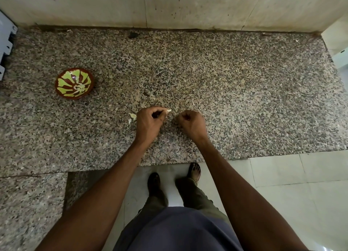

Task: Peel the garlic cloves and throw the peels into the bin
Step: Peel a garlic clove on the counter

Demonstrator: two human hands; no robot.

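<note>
Pinching a pale garlic clove (169,110) between curled fingers, the left hand (150,119) hovers over the granite counter (244,100), the clove's tip poking out toward the right hand (190,122). That hand is curled just beside it; whether it holds anything I cannot tell. Garlic peels (132,116) lie just left of the left hand. A red-and-green bowl (74,83) sits well apart, far left.

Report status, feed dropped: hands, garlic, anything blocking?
Left hand pinches garlic piece. Right hand curled, contents hidden. Peels on counter. Nothing blocking.
</note>
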